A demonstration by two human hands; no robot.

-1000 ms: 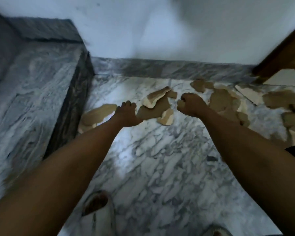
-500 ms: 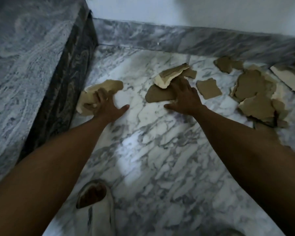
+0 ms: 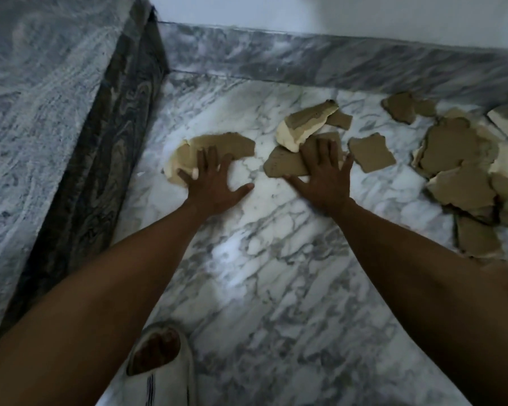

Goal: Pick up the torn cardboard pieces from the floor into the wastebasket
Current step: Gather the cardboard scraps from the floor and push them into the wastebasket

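I see the left hand point(image 3: 214, 183), fingers spread flat, pressing a ragged tan cardboard piece point(image 3: 217, 148) at 11 o'clock on the marble floor point(image 3: 276, 273). The right hand point(image 3: 323, 177), equally flat, presses a torn brown piece point(image 3: 285, 164) at 12 o'clock. More jagged, pale-edged scraps point(image 3: 458, 162) lie at 2 o'clock.

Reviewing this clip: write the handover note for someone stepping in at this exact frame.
Left hand: flat, fingers spread, pressing the leftmost cardboard piece; no grip.
Right hand: flat on the middle cardboard piece, beside a curled piece.
More pieces: small square piece, pile at right.
Wastebasket not in view.
Done: nothing lifted.
Left: gather all pieces, bin them.
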